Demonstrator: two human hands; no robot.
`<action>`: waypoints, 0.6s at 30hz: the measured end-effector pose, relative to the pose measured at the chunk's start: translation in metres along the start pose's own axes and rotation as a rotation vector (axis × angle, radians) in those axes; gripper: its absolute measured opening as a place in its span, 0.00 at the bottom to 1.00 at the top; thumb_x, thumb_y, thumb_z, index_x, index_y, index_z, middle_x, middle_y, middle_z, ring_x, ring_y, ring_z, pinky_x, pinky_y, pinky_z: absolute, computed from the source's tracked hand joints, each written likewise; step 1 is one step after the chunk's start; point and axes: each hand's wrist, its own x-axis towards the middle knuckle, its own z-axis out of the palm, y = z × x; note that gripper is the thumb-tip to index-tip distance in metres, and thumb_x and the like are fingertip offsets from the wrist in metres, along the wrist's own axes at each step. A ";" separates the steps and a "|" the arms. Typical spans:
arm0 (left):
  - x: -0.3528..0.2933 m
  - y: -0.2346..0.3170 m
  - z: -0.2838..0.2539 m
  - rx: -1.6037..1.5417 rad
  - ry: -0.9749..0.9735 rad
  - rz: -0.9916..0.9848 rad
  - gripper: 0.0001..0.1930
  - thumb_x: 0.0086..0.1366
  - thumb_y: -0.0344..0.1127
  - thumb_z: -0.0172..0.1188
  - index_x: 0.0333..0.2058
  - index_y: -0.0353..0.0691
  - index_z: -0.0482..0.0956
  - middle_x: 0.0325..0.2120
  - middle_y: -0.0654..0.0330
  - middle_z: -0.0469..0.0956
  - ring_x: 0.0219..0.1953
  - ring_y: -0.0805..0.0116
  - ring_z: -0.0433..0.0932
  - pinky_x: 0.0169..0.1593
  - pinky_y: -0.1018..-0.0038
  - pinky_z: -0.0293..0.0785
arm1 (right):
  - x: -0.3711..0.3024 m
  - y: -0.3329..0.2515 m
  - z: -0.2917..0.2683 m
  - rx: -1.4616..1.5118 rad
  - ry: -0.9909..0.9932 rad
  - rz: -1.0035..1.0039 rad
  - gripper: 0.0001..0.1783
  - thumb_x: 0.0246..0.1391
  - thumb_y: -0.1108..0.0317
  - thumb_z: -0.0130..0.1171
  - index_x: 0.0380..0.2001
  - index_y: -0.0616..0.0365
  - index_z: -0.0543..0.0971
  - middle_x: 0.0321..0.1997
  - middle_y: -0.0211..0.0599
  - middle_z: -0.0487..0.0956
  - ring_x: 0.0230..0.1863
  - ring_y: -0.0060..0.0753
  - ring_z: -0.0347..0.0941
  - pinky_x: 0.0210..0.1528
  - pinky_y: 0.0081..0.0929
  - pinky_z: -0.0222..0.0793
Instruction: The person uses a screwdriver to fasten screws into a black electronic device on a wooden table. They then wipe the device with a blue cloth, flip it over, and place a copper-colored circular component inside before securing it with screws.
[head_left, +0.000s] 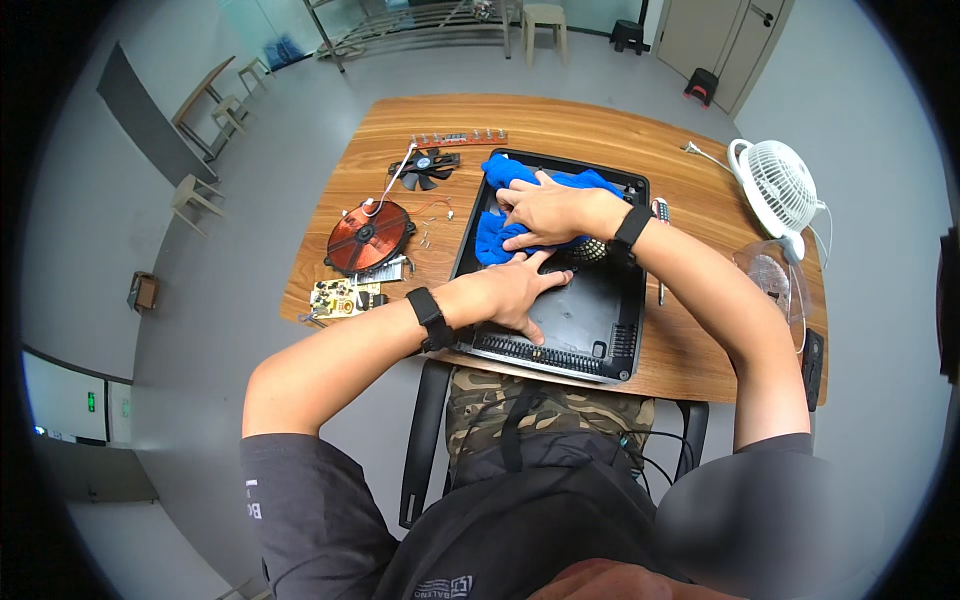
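A black plastic housing [575, 312], shallow and open on top with vent slots, lies on the wooden table in front of me. My right hand [562, 213] presses a bunched blue cloth [492, 238] against the inside of its far half, fingers bent over the fabric. Spread fingers of my left hand [512, 293] rest on the bare floor of the housing, just nearer to me than the cloth. Part of the cloth is hidden under my right hand.
Left of the housing lie a copper induction coil [367, 238], a black fan [425, 168], a circuit board [341, 299], a strip board [458, 139] and loose screws [427, 236]. To the right are a screwdriver [661, 212] and a white desk fan [776, 187].
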 end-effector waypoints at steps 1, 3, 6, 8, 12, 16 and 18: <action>0.001 0.000 -0.001 -0.009 -0.009 -0.002 0.59 0.44 0.60 0.79 0.72 0.54 0.56 0.70 0.37 0.50 0.67 0.30 0.60 0.66 0.47 0.67 | -0.001 -0.001 0.003 -0.040 0.026 0.011 0.28 0.64 0.42 0.55 0.41 0.59 0.84 0.54 0.39 0.71 0.61 0.42 0.65 0.66 0.68 0.58; 0.002 0.001 -0.002 -0.026 -0.028 -0.011 0.59 0.44 0.60 0.79 0.72 0.55 0.56 0.70 0.37 0.50 0.67 0.30 0.59 0.65 0.44 0.67 | -0.003 -0.003 0.010 -0.117 0.080 0.029 0.29 0.63 0.41 0.55 0.38 0.60 0.85 0.54 0.41 0.71 0.60 0.43 0.65 0.66 0.65 0.60; 0.002 0.001 -0.002 0.003 -0.014 -0.019 0.60 0.43 0.61 0.79 0.72 0.57 0.56 0.70 0.38 0.50 0.68 0.30 0.58 0.63 0.38 0.67 | -0.002 0.000 0.015 -0.214 0.153 -0.019 0.31 0.63 0.39 0.53 0.33 0.59 0.86 0.53 0.42 0.71 0.60 0.42 0.66 0.64 0.57 0.63; 0.000 0.002 -0.002 0.024 -0.016 -0.035 0.60 0.43 0.61 0.79 0.73 0.58 0.55 0.71 0.40 0.48 0.69 0.31 0.56 0.61 0.32 0.66 | -0.003 0.002 0.015 -0.233 0.185 -0.021 0.31 0.63 0.39 0.53 0.31 0.57 0.86 0.53 0.42 0.72 0.58 0.41 0.67 0.58 0.49 0.66; 0.000 0.008 -0.005 0.047 -0.046 -0.078 0.60 0.43 0.60 0.79 0.73 0.61 0.55 0.73 0.44 0.45 0.71 0.32 0.53 0.58 0.25 0.64 | -0.003 0.011 0.017 -0.197 0.220 -0.038 0.29 0.64 0.41 0.53 0.31 0.57 0.87 0.51 0.41 0.73 0.55 0.39 0.67 0.53 0.44 0.67; -0.001 0.009 -0.010 0.028 -0.044 -0.075 0.59 0.44 0.60 0.79 0.73 0.62 0.55 0.74 0.46 0.45 0.72 0.34 0.51 0.59 0.24 0.61 | -0.003 0.013 0.008 -0.142 0.161 -0.019 0.27 0.63 0.42 0.54 0.34 0.55 0.87 0.48 0.41 0.71 0.55 0.40 0.67 0.55 0.44 0.66; 0.000 0.009 -0.011 0.022 -0.058 -0.088 0.59 0.44 0.61 0.79 0.73 0.62 0.55 0.74 0.46 0.45 0.72 0.35 0.52 0.60 0.24 0.60 | -0.002 0.012 0.012 -0.093 0.166 -0.004 0.26 0.63 0.43 0.56 0.36 0.56 0.87 0.50 0.42 0.70 0.56 0.41 0.66 0.57 0.49 0.66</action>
